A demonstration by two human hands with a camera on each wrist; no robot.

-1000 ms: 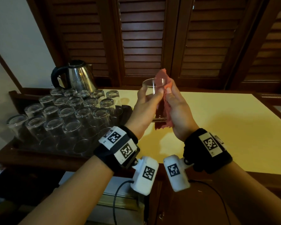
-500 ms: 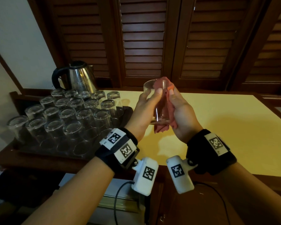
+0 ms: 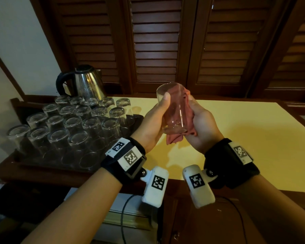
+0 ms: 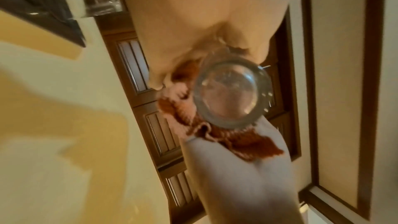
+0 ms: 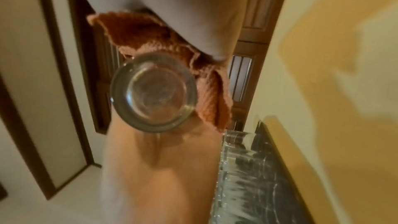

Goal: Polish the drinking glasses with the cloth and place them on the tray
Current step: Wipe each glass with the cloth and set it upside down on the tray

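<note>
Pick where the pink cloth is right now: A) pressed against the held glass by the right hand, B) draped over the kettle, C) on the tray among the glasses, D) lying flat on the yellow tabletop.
A: the right hand presses the cloth against the glass that the left hand grips.

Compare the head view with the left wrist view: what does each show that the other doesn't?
Only the head view shows the kettle, the rows of upturned glasses on the tray, the glass's side and rim, and both wristbands. Only the left wrist view shows the glass's thick round base end-on, with the surroundings blurred. Both show the left hand gripping the glass, the right hand holding the cloth against it, the yellow table and the louvred doors.
</note>
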